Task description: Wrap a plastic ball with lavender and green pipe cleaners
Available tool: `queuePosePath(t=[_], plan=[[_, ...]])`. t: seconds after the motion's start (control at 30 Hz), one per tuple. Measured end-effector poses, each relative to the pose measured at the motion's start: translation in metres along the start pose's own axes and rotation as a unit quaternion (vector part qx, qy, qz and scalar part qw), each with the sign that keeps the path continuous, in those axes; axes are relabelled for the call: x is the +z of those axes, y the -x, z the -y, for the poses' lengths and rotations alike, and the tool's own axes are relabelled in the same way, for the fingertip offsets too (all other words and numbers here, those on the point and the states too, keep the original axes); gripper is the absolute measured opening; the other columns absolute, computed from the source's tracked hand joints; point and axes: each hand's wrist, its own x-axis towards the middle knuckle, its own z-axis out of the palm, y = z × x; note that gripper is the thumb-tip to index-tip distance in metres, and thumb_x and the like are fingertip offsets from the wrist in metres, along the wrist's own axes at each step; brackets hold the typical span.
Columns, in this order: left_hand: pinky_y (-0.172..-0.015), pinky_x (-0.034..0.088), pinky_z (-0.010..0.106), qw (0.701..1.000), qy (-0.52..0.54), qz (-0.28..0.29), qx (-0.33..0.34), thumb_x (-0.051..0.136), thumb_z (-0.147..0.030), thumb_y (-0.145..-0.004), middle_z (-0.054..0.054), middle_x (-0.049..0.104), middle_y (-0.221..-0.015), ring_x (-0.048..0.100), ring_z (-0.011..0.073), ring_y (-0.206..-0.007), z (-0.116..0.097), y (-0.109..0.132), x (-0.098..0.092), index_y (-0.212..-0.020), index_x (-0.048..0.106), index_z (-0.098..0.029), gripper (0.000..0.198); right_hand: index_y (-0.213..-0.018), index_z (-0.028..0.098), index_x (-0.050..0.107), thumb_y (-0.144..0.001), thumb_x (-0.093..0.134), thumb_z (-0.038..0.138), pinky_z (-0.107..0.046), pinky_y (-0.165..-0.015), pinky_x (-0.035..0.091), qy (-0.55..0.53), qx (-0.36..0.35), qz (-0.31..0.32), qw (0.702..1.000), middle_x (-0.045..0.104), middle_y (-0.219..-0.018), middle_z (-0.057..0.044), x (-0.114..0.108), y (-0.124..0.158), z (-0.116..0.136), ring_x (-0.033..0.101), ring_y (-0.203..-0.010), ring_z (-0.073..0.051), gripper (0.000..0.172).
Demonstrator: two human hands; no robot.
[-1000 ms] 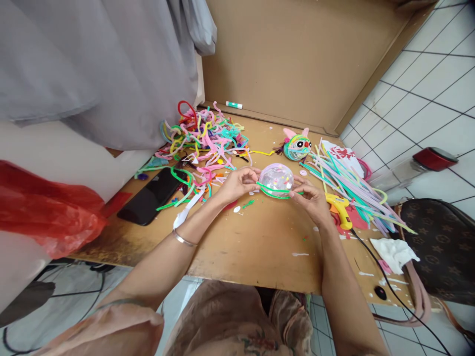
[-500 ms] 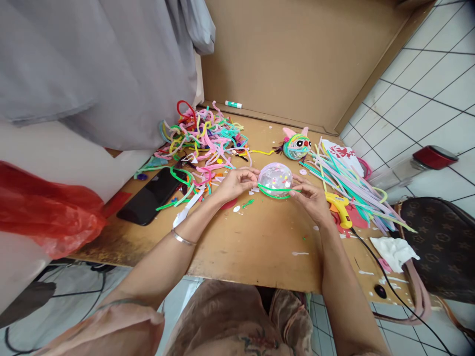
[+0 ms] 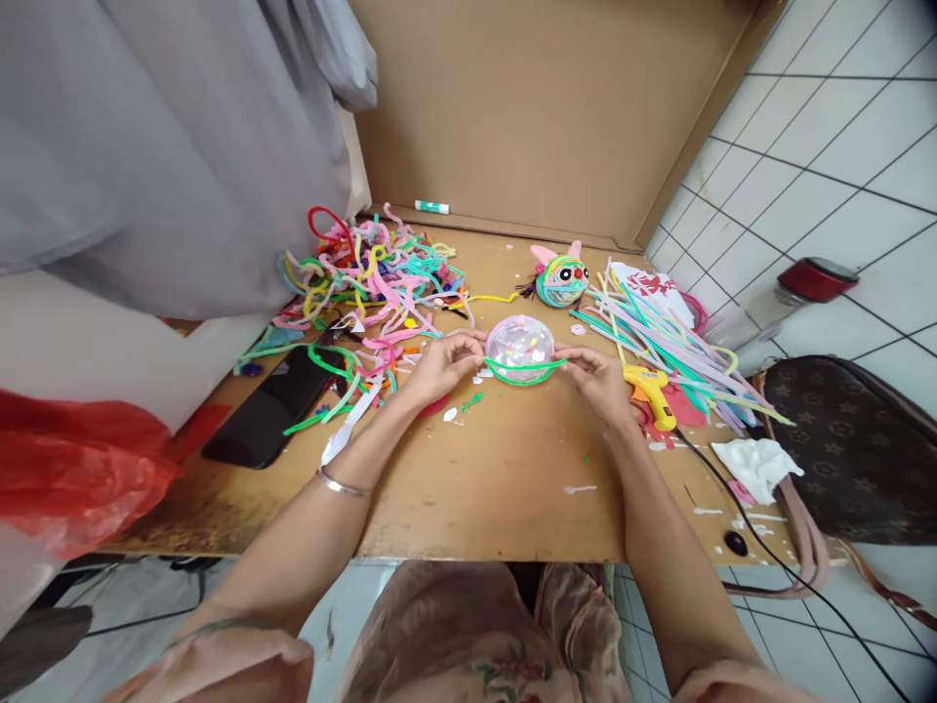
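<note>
A clear round plastic dome or bowl (image 3: 521, 342) with a lilac rim and small colored bits showing through it sits between my hands. Across its near side runs a green pipe cleaner (image 3: 516, 367), held stretched almost straight. A second green strand curves along the dome's lower edge. My left hand (image 3: 448, 363) pinches the strip at its left end, the fingertips beside the dome. At the other end, my right hand (image 3: 591, 376) has thumb and fingers closed on the same strip. Whether the fingers also touch the dome cannot be made out.
A tangled pipe cleaner pile (image 3: 373, 278) and a black phone (image 3: 267, 405) lie left. Behind stands a pipe-cleaner animal head (image 3: 562, 278). Rightward are straight pipe cleaners (image 3: 651, 327), a yellow glue gun (image 3: 651, 395) with its cord, a white tissue (image 3: 757, 467) and a brown bag (image 3: 849, 444).
The whole view has shifted, so most things sit further left. My right fingers now show at the strip's end, a little further from the dome. Both hands keep their pinch.
</note>
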Motion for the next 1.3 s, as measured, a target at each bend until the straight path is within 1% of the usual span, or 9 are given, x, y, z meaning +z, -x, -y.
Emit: queuePosePath(t=[0.1,0.2,0.37,0.5,0.6,0.77,0.9,1.07,1.3], plan=[[-0.099,0.046,0.04,1.0,0.015,0.001,-0.008,0.066,-0.035,-0.079,0.013,0.066,-0.118,0.062,0.025,-0.113,-0.001,0.001,0.001,-0.072,0.059,-0.017,0.02,-0.076,0.024,0.074,-0.066,0.08,0.044,-0.041,-0.093,0.056,0.002,-0.003,-0.031,1.0,0.079,-0.092,-0.005,0.002,-0.001,-0.004,0.073,-0.092,-0.024,0.023],[-0.097,0.046,0.038,1.0,0.027,0.002,-0.014,0.065,-0.037,-0.079,0.014,0.065,-0.12,0.061,0.0248,-0.113,0.0,0.001,0.002,-0.073,0.058,-0.016,0.023,-0.079,0.024,0.074,-0.064,0.08,0.043,-0.041,-0.088,0.057,-0.004,0.01,-0.053,0.999,0.078,-0.086,-0.004,0.004,-0.002,-0.007,0.073,-0.086,-0.023,0.025],[-0.095,0.047,0.037,1.0,0.028,0.007,-0.007,0.065,-0.037,-0.08,0.015,0.064,-0.121,0.06,0.0247,-0.115,0.001,0.0,0.004,-0.075,0.055,-0.017,0.023,-0.081,0.023,0.074,-0.062,0.081,0.044,-0.039,-0.082,0.058,-0.005,0.023,-0.072,0.997,0.078,-0.084,-0.004,0.005,-0.005,-0.014,0.072,-0.08,-0.022,0.029],[-0.098,0.045,0.038,0.999,0.028,0.016,0.009,0.064,-0.038,-0.082,0.015,0.064,-0.122,0.059,0.0251,-0.117,0.001,0.0,0.004,-0.074,0.054,-0.017,0.024,-0.078,0.022,0.072,-0.06,0.082,0.045,-0.039,-0.083,0.058,-0.012,0.033,-0.082,0.996,0.078,-0.088,-0.006,0.006,-0.006,-0.018,0.071,-0.083,-0.022,0.031],[-0.099,0.045,0.04,0.999,0.025,0.019,0.019,0.063,-0.037,-0.083,0.015,0.063,-0.122,0.059,0.0261,-0.118,0.002,0.0,0.004,-0.075,0.054,-0.017,0.023,-0.077,0.022,0.072,-0.061,0.08,0.044,-0.039,-0.083,0.057,-0.007,0.025,-0.091,0.995,0.078,-0.09,-0.006,0.005,-0.006,-0.02,0.071,-0.083,-0.022,0.029],[-0.105,0.042,0.042,0.999,-0.014,0.003,0.033,0.062,-0.034,-0.083,0.015,0.062,-0.119,0.056,0.0266,-0.122,0.002,-0.001,0.005,-0.074,0.056,-0.017,0.02,-0.076,0.023,0.07,-0.063,0.079,0.046,-0.039,-0.084,0.056,0.007,0.017,-0.096,0.995,0.078,-0.092,-0.006,0.006,-0.006,-0.022,0.071,-0.087,-0.022,0.028],[-0.103,0.043,0.041,0.998,-0.031,-0.014,0.047,0.06,-0.029,-0.083,0.013,0.061,-0.115,0.058,0.0255,-0.118,0.004,-0.002,0.007,-0.074,0.057,-0.017,0.015,-0.073,0.023,0.068,-0.063,0.079,0.045,-0.04,-0.087,0.056,0.007,0.014,-0.101,0.995,0.078,-0.097,-0.006,0.006,-0.005,-0.021,0.071,-0.092,-0.023,0.027],[-0.098,0.046,0.039,0.999,-0.006,-0.028,0.025,0.06,-0.027,-0.081,0.012,0.063,-0.113,0.06,0.0251,-0.114,0.01,-0.004,0.01,-0.074,0.056,-0.017,0.012,-0.073,0.023,0.067,-0.064,0.078,0.043,-0.04,-0.089,0.055,0.01,0.01,-0.094,0.995,0.078,-0.099,-0.006,0.006,-0.004,-0.02,0.071,-0.092,-0.022,0.024],[-0.098,0.045,0.038,0.998,0.053,-0.031,-0.014,0.062,-0.026,-0.078,0.011,0.064,-0.115,0.06,0.0239,-0.113,0.009,-0.004,0.015,-0.074,0.057,-0.017,0.012,-0.072,0.023,0.067,-0.067,0.077,0.043,-0.04,-0.089,0.056,0.018,-0.006,-0.092,0.996,0.078,-0.097,-0.006,0.006,-0.004,-0.022,0.072,-0.093,-0.022,0.023]])
